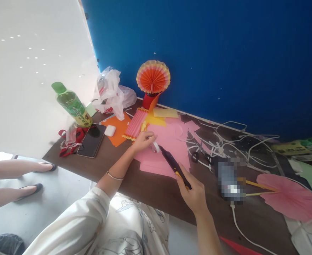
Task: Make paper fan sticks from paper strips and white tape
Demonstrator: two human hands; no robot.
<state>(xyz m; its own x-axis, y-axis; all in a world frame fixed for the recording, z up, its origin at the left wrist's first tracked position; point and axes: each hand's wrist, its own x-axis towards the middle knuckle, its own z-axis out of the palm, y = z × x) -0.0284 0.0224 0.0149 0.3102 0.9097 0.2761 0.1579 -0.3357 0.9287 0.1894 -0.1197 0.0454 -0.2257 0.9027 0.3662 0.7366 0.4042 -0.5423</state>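
My left hand (144, 140) is closed on a roll of white tape (155, 147), held over the pink paper sheets (169, 141). In my right hand (194, 191) is a black utility knife (174, 164) with yellow parts, its front end pointing at the tape. The knife's tip is close to the roll; whether they touch I cannot tell. Just beyond my left hand lies a pleated pink paper strip (137, 122) with orange and yellow edges. Yellow paper (158, 118) lies beside it.
A round folded paper fan (153, 76) stands at the back. To the left are a green-capped bottle (73, 106), a phone (91, 140), a white earbud case (110, 130) and a plastic bag (109, 90). Tangled white cables (222, 141) and a pink fan (291, 196) lie rightward. Another person's legs (15, 170) show at left.
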